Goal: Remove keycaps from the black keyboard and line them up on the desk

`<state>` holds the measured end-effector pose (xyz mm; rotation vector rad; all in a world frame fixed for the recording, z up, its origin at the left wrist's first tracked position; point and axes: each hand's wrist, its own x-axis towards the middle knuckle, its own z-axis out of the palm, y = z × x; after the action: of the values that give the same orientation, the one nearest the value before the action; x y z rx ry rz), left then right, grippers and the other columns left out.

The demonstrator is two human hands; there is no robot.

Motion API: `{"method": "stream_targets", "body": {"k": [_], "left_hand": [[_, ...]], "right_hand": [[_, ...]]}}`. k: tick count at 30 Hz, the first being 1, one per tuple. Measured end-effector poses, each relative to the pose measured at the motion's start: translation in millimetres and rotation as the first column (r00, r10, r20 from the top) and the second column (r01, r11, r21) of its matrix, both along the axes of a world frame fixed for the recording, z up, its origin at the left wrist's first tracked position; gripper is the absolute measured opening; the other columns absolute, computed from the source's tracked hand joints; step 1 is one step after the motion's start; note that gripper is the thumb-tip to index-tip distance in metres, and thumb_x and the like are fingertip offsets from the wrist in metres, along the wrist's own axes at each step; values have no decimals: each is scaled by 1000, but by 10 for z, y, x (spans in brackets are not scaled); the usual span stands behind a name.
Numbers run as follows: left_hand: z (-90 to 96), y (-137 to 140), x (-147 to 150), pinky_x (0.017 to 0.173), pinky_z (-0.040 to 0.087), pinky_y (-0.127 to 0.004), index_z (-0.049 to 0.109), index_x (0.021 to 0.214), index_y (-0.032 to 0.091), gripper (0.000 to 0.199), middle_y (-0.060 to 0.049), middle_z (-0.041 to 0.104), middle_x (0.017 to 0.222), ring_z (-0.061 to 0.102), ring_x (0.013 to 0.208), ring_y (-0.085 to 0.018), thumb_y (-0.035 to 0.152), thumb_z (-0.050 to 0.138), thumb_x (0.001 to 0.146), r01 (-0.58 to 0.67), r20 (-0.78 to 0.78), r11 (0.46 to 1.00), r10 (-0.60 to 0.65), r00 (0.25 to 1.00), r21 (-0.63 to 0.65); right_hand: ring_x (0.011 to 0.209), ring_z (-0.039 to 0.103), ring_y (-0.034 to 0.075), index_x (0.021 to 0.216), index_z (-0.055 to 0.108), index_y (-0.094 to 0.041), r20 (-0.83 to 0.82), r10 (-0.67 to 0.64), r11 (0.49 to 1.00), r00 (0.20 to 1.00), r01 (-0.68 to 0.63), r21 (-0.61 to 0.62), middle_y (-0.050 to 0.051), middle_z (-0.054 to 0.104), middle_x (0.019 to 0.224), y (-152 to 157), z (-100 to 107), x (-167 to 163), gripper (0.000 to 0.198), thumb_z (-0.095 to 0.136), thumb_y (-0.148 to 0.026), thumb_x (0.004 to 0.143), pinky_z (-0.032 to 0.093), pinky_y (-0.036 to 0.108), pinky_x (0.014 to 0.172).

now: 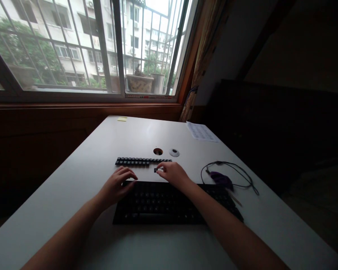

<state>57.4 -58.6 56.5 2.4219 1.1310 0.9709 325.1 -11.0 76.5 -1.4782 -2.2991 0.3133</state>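
A black keyboard (157, 202) lies on the white table in front of me. Beyond its far edge, black keycaps (132, 161) stand lined up in two rows, the nearer row shorter. My right hand (173, 173) pinches a single black keycap (155, 170) between thumb and fingertips, just right of the shorter row's end. At the keyboard's far left corner rests my left hand (119, 183), palm down, with its fingers apart and nothing in them. My right forearm hides part of the keyboard's right side.
Right of the keyboard lie a coiled black cable (239, 168) and a purple cloth (221, 180). Farther back are a round hole (158, 151), a grey disc (174, 152), a printed sheet (202, 132) and a yellow note (122, 119). A barred window (118, 45) stands behind the table.
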Motion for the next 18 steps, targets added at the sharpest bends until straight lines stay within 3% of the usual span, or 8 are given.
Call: {"method": "stream_targets", "body": {"k": [7, 18], "left_hand": [[-109, 88, -77, 84, 49, -35, 68, 95, 21, 13, -5, 63, 96, 56, 95, -22, 29, 61, 88, 66, 2, 974, -67, 998, -215], [-148, 104, -72, 81, 51, -33, 68, 91, 20, 11, -4, 62, 94, 59, 90, -20, 27, 61, 86, 55, 66, 953, -37, 997, -297]], "right_hand": [[81, 69, 18, 102, 74, -28, 75, -37, 998, 997, 40, -44, 2, 75, 87, 152, -154, -131, 23, 65, -39, 84, 48, 26, 75], [85, 69, 18, 107, 71, -27, 4, -84, 995, 996, 84, -46, 2, 76, 93, 162, -258, -98, 24, 64, -39, 87, 48, 26, 77]]}}
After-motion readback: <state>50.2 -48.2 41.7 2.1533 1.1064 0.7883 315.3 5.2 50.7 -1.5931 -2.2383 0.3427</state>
